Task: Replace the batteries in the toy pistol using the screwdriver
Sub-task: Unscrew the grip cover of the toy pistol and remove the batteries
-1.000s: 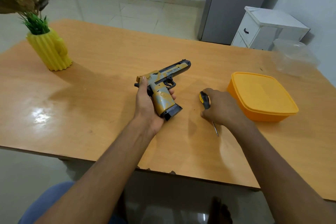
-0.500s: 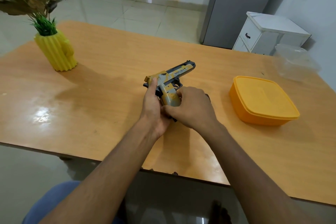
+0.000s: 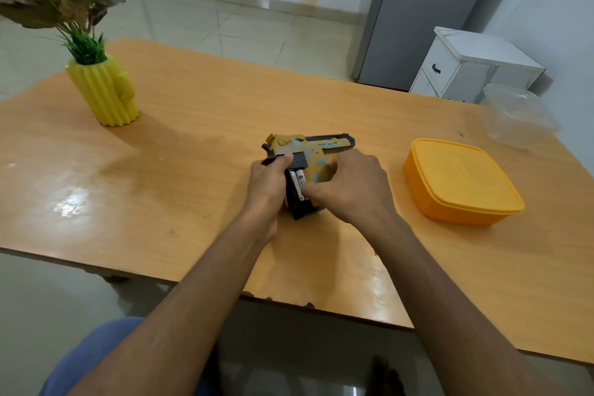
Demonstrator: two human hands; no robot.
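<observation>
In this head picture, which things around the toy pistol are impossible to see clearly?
- Screwdriver: not visible in the head view; perhaps behind the right hand.
- Grip of the yellow and grey toy pistol: partly covered by the left hand.
- White batteries: their number is hidden by fingers.
- Slide lettering: too small.

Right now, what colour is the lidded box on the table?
Orange-yellow all over; the lidded box shows in the head view.

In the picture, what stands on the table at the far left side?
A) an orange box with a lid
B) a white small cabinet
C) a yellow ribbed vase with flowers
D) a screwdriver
C: the yellow ribbed vase with flowers stands at the far left of the table, while the orange lidded box is on the right side.
</observation>
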